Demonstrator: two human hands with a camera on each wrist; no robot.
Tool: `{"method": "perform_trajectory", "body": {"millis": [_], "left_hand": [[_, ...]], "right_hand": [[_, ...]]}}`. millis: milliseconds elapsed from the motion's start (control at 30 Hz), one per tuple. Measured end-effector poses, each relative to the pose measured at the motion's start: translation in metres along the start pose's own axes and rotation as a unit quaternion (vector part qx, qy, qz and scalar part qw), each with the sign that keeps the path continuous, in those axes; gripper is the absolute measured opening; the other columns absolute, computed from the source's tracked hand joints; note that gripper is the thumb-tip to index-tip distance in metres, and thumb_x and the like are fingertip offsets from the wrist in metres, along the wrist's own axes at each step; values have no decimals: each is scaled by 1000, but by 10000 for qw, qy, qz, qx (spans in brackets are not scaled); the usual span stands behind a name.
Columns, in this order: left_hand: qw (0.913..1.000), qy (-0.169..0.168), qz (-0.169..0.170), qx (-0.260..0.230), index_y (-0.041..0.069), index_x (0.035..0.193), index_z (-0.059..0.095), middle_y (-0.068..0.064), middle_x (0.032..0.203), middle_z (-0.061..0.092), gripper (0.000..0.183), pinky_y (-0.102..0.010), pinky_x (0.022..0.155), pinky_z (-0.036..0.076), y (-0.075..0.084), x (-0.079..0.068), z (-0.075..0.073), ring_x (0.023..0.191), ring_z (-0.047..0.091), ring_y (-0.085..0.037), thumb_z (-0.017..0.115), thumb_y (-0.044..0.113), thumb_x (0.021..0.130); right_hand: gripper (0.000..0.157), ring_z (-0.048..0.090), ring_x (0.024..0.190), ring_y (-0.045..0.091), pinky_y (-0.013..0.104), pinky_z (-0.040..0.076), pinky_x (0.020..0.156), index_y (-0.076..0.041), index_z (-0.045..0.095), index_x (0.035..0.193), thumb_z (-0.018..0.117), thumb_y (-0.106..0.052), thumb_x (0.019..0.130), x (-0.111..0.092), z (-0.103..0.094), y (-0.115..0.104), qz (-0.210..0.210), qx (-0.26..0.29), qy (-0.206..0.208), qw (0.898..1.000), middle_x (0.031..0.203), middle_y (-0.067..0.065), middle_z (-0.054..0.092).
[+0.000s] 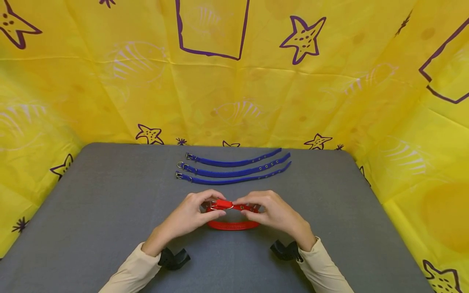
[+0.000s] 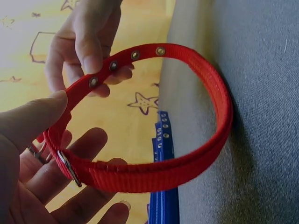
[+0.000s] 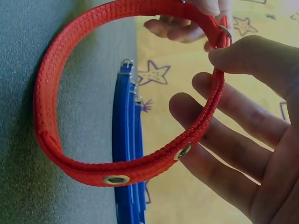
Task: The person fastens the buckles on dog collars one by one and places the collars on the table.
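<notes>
Across the top of the frame and down both sides I see a yellow cloth [image 1: 256, 87] printed with purple starfish [image 1: 303, 40] and pale fish [image 1: 239, 112]. Near the frame's centre, three blue collars [image 1: 227, 174] lie side by side on my grey table [image 1: 110, 203], buckles [image 1: 189, 156] left, holed ends [image 1: 269, 165] right.

We see a grey table [image 1: 110, 195] bearing three blue collars [image 1: 227, 174], side by side, beyond the left hand [image 1: 192, 209] and right hand [image 1: 275, 208].

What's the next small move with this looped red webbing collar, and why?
Probably the right hand should ease the eyeleted end of the red webbing collar toward its metal buckle by the left hand: the visible metal eyelets sit apart from that buckle.
</notes>
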State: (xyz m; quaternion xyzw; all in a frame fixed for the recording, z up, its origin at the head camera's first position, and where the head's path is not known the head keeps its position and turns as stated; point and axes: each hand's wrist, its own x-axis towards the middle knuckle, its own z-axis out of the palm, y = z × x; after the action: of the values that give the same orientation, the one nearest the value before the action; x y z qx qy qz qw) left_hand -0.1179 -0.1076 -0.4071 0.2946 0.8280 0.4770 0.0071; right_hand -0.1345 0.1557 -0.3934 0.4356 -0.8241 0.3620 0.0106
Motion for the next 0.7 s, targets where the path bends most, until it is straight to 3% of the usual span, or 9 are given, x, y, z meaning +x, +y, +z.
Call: {"method": "perform_trajectory", "body": {"millis": [300,700], "left_hand": [[9992,47,-405,-43,18,106,67,8,90,75,21,-24,69,50,-2,1,-4,75,61,-4,75,29,89],[9993,260,-245,-95,16,111,64,4,97,77,24,-26,64,49,2,1,-4,76,61,-5,73,23,90]], "right_hand": [[24,55,70,-2,20,49,57,-17,73,115,70,-12,92,-1,-5,4,265,143,-1,9995,88,-7,71],[24,56,72,-1,21,51,61,-18,73,115,70,-11,92,-1,-7,4,307,151,1,9994,89,-9,69]]}}
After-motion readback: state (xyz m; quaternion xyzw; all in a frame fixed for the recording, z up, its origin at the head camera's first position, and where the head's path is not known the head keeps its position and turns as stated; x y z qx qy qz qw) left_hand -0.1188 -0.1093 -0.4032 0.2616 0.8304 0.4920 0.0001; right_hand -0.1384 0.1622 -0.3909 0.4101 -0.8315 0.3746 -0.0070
